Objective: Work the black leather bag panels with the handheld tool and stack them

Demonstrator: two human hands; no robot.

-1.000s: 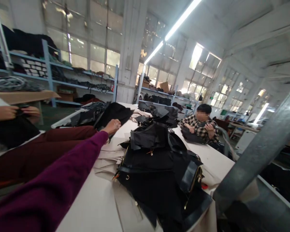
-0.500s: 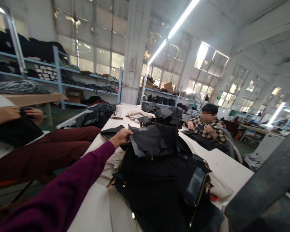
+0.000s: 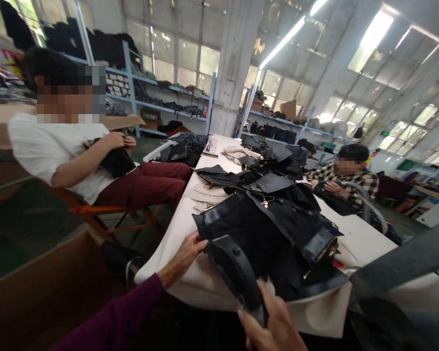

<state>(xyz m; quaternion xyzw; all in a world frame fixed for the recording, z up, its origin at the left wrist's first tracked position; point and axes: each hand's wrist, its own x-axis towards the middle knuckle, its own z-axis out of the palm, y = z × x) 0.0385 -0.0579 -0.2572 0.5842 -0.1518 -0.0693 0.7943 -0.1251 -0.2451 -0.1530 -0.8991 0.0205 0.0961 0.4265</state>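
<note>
Black fabric piece with a glossy dark strip along its upper-left edge: located centre of frame, flat at the near side of the heap. I note the left hand at its left corner, thumb and fingers pinching the edge; half a second ago that hand was higher up, at a dark panel on top of the heap. Newly in view, the right hand, lower centre, has its fingers wrapped around a curved black hard-shelled handheld tool. The tool's far end lies over the piece, close to the left fingertips; contact I cannot confirm. In my judgement, the work has passed from one-handed handling to two hands at one piece.

Beneath: white-covered table. Beyond: heap of black pieces with gold-coloured zips. My view has swung left, bringing the white-shirted person fully into upper left.
</note>
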